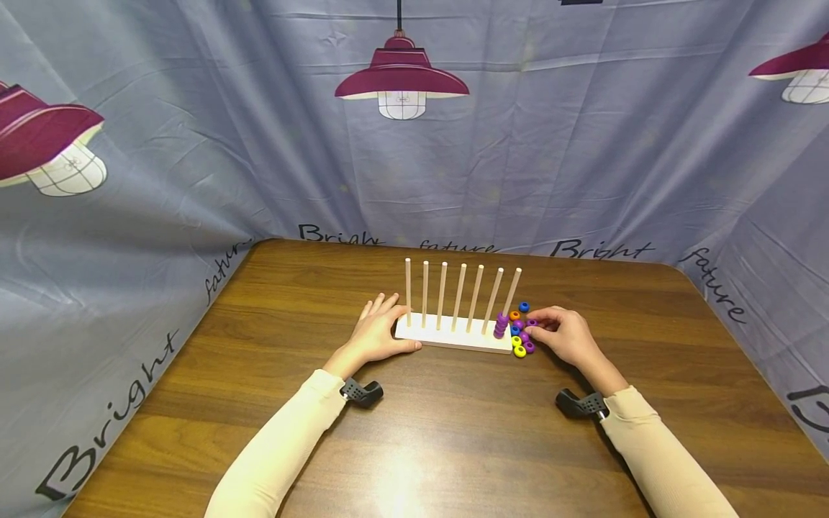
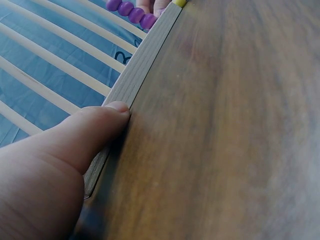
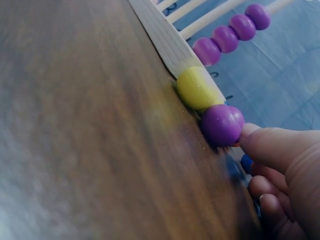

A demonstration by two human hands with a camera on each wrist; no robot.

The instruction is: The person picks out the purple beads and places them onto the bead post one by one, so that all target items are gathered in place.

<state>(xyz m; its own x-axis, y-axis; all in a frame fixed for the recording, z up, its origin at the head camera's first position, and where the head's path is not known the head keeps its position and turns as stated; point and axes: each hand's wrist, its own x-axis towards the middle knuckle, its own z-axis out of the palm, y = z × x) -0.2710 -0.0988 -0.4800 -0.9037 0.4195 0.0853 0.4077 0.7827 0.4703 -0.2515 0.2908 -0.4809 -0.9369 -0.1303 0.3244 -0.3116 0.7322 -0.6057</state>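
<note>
- Under the peg rack (image 1: 447, 336): a brown wood-grain tabletop (image 1: 401, 410).
- Along the pale base of the peg rack: seven upright wooden pegs (image 1: 459, 298) in one row.
- At the left end of the peg rack: left hand (image 1: 374, 334) in a grip on the base, with thumb against the front edge and fingers around the end.
- On the peg rack's rightmost peg: four purple beads (image 1: 501, 327), stacked low.
- Just beside the peg rack's right end: loose beads (image 1: 520, 352) in yellow, blue, orange and purple, close together.
- Right of the peg rack, beyond most loose beads: right hand (image 1: 568, 337), thumb and forefinger at a purple bead (whether pinched or merely touched, impossible to tell).
- Behind the peg rack: a grey-blue curtain (image 1: 401, 173) with printed lamps.
</note>
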